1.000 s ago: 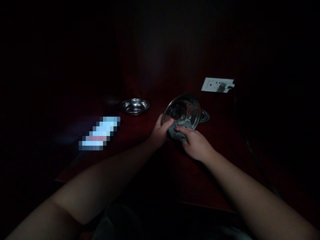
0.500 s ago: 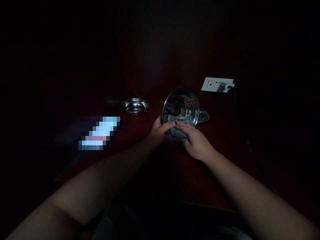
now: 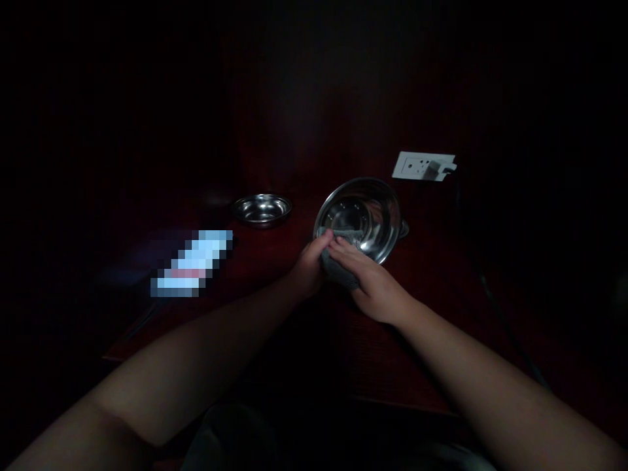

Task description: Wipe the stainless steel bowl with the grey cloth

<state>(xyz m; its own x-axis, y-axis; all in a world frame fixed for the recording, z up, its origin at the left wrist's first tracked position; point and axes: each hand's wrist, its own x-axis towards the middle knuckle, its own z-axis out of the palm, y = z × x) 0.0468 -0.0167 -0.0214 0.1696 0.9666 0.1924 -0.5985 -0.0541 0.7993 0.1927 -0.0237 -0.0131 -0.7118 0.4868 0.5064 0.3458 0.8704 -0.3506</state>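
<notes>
Dim scene, dark red table (image 3: pixel 294 327) lit only near its middle. Steel bowl (image 3: pixel 360 218) is sitting tilted toward the person, its mouth facing the camera, at the table's centre-right. Left hand (image 3: pixel 310 265) is gripping the bowl's near-left rim, thumb lying over the edge, fingers closed around it. Right hand (image 3: pixel 373 288) is pressing a grey cloth (image 3: pixel 338 265) against the bowl's near rim, fingers flat on top of the cloth and curled narrowly over it; the cloth is bunching between the two hands, just below the bowl. Part of the cloth is reaching inside the bowl's lower lip.

Behind the bowl on its right, a flat steel piece (image 3: pixel 403 228) is peeking out; too hidden to tell what it is. Left of the bowl, apart from it, a small steel dish (image 3: pixel 261 209) is resting upright. Farther left of the bowl a blurred, bright oblong (image 3: pixel 192 263) is lying on the table. Beyond the bowl to the right, a white socket strip (image 3: pixel 422 166) is lying with a plug in it.
</notes>
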